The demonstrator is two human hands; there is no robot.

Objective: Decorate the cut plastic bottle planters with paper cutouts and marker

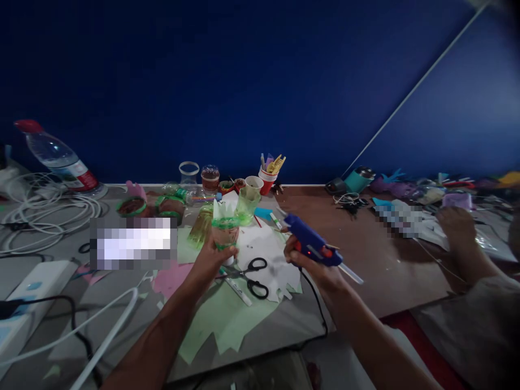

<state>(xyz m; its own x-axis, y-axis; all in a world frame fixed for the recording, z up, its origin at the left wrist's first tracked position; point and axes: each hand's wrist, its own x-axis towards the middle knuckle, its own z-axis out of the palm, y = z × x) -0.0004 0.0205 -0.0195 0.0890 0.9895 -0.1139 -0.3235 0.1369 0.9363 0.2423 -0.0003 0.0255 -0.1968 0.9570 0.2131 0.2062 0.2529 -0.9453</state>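
Observation:
Fingers of my left hand [219,252] wrap round a small cup [225,230] with a green band, pinkish sides and pale paper points rising from its rim. My right hand [303,257] grips a blue hot glue gun [311,241]; a clear glue stick [351,273] sticks out of its back and a small red light glows on its side. The nozzle points left, apart from the cup. Between my hands lie black-handled scissors [257,279], a white marker [238,291], and cut white paper [268,252] over green paper [231,325].
Several cups line the back, one holding plastic cutlery [277,163]. At left are a large bottle [60,157], coiled white cables [49,211] and a power strip [30,303]. Another person's hand [457,227] rests at right near plastic bags. The glue gun's black cord [320,309] hangs toward the front edge.

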